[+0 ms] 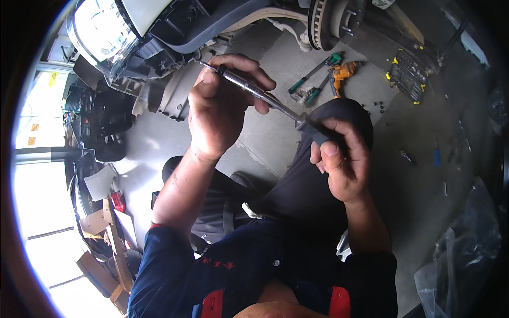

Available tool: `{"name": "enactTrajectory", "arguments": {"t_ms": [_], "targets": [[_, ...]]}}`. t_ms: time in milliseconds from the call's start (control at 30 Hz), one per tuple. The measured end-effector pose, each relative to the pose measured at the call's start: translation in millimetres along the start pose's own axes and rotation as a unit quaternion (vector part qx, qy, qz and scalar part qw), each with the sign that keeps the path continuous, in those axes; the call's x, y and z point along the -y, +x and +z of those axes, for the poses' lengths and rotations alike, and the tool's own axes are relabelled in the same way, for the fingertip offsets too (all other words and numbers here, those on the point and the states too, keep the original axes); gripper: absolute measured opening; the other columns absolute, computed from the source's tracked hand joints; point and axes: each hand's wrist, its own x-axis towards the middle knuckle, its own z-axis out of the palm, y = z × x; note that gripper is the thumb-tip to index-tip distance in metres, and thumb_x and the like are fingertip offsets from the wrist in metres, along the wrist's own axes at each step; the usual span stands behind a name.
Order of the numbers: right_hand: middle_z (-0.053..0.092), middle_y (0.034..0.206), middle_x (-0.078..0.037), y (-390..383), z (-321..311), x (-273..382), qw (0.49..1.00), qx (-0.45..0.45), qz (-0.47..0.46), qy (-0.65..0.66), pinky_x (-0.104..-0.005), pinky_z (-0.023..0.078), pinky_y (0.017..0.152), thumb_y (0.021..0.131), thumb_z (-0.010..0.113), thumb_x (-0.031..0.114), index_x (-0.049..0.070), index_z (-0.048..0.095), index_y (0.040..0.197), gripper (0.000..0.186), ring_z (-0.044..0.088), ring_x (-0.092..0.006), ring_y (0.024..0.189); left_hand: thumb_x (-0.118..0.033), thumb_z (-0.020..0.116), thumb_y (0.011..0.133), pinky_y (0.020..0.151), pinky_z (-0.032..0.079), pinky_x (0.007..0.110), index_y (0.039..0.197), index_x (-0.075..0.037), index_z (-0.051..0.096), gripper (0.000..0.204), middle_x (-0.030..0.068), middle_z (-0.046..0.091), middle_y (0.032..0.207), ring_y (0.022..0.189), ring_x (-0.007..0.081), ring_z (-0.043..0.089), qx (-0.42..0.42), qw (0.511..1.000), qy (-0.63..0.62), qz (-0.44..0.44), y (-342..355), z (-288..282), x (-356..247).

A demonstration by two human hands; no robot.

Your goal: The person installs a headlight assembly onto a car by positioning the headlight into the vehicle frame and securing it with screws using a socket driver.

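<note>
In front of me, slanting from upper left to lower right, is a hand driver [265,97] with a slim steel shaft and a black handle. My right hand [347,161] is closed round the handle. My left hand [220,106] pinches the other end between thumb and fingers. A short threaded piece, like a bolt [208,67], sticks out at that tip; whether it is seated in the driver's end, I cannot tell. Both hands are above my bent knees, apart from the vehicle.
A vehicle's headlight [101,34] and brake disc [319,24] are ahead. On the floor lie an orange drill [344,73], green-handled cutters [313,82], a bit set [407,76], a blue-handled tool [437,157] and a plastic bag [456,265]. Cardboard [98,273] is at left.
</note>
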Motion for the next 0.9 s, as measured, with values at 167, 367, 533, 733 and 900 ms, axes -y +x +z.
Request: {"name": "enactTrajectory", "arguments": {"t_ms": [167,367,533,733,900], "targets": [[0.063,0.083,-0.004,5.9,-4.1,-3.4,0.999,-0.002,0.030,0.032,-0.0229,0.049,0.069,0.103,0.064,0.013,-0.004,0.056,0.127,0.031,0.059,-0.0077,0.074,-0.055,0.043,0.102,0.074,0.061,0.047,0.124,0.001,0.056,0.062,0.0264,0.069,0.100,0.068,0.0275,0.068,-0.017,1.000,-0.020,-0.006,-1.1,1.7,4.0],[0.066,0.103,-0.010,15.3,-20.3,-14.2,0.999,0.014,-0.019,-0.021,-0.0255,0.052,0.073,0.098,0.069,0.011,-0.006,0.059,0.126,0.035,0.063,-0.0111,0.080,-0.059,0.049,0.100,0.069,0.061,0.043,0.121,0.000,0.056,0.063,0.0270,0.069,0.097,0.064,0.0275,0.067,-0.021,1.000,-0.013,-0.008,5.4,4.5,2.5],[0.069,0.108,-0.016,15.0,-25.2,-24.7,0.998,0.003,-0.033,-0.051,-0.0293,0.054,0.078,0.095,0.072,0.012,-0.008,0.061,0.124,0.037,0.068,-0.0199,0.086,-0.059,0.051,0.099,0.066,0.059,0.042,0.119,0.002,0.057,0.064,0.0287,0.069,0.095,0.068,0.0301,0.068,-0.034,0.999,0.012,-0.025,3.6,-1.4,10.1],[0.071,0.109,-0.020,24.9,-28.3,-21.6,0.986,0.018,-0.104,-0.126,-0.0324,0.057,0.081,0.093,0.075,0.011,-0.008,0.061,0.124,0.039,0.072,-0.0261,0.092,-0.059,0.055,0.097,0.061,0.058,0.038,0.117,0.004,0.060,0.066,0.0285,0.069,0.094,0.079,0.0331,0.072,-0.037,0.999,-0.005,-0.018,3.4,-4.9,11.5],[0.071,0.106,-0.018,24.4,-29.4,-20.5,0.962,0.012,-0.185,-0.202,-0.0336,0.058,0.079,0.091,0.076,0.008,-0.008,0.061,0.125,0.040,0.071,-0.0278,0.088,-0.060,0.055,0.096,0.063,0.058,0.039,0.116,0.005,0.060,0.069,0.0275,0.070,0.094,0.081,0.0327,0.072,-0.056,0.997,0.012,-0.042,6.1,1.8,8.7]]}}
